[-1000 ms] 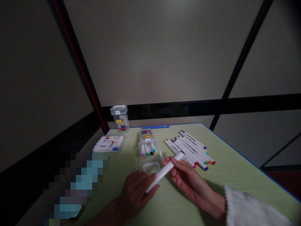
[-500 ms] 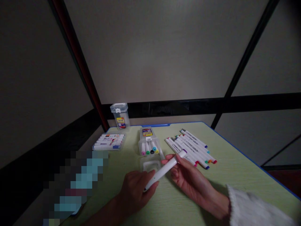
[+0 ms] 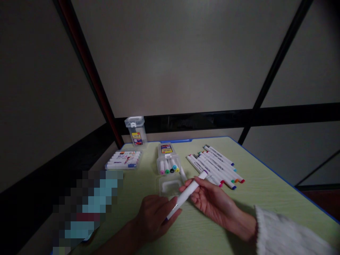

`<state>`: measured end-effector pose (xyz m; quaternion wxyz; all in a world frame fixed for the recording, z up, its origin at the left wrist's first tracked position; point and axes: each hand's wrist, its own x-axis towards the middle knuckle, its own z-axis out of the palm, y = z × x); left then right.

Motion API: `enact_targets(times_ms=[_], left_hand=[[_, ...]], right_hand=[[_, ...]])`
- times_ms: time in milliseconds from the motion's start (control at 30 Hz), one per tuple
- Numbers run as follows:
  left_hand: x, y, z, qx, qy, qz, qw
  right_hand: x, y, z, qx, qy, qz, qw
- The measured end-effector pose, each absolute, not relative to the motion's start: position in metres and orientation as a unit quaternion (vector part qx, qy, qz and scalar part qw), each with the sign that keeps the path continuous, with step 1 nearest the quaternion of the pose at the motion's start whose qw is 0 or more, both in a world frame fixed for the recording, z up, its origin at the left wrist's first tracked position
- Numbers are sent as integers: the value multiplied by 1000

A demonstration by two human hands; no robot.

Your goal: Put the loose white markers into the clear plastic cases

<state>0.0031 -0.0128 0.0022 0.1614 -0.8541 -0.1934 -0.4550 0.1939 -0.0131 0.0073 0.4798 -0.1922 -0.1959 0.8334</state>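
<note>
A white marker (image 3: pixel 187 194) with purple ends is held slantwise between both hands above the table. My left hand (image 3: pixel 155 216) pinches its lower end between thumb and fingers. Near the upper end, my right hand (image 3: pixel 212 203) grips it with the thumb on top and fingers beneath. Just beyond lies a clear plastic case (image 3: pixel 168 159) on its side, its mouth toward me, with several markers in it showing pink, green, black, blue and yellow ends. Its open lid (image 3: pixel 170 187) rests on the table in front. Another white marker (image 3: pixel 183 175) lies beside the case, partly hidden by my right fingers.
Several loose white markers (image 3: pixel 216 166) lie in a slanted group on the right of the table (image 3: pixel 127 198). At the back left stands a closed clear case (image 3: pixel 136 131). A flat pack of markers (image 3: pixel 124 160) lies before it. A blurred-out object (image 3: pixel 90 209) occupies the left edge.
The marker has turned slightly in my fingers; the dark tip at its lower end now shows as a purple end. Both hands keep nearly the same place.
</note>
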Motion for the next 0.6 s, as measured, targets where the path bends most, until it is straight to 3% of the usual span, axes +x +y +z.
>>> enact_targets(times_ms=[600], left_hand=[[3,-14,7,-870,-148,-448,140]], right_hand=[[190,-21,11,-199,-222,816,495]])
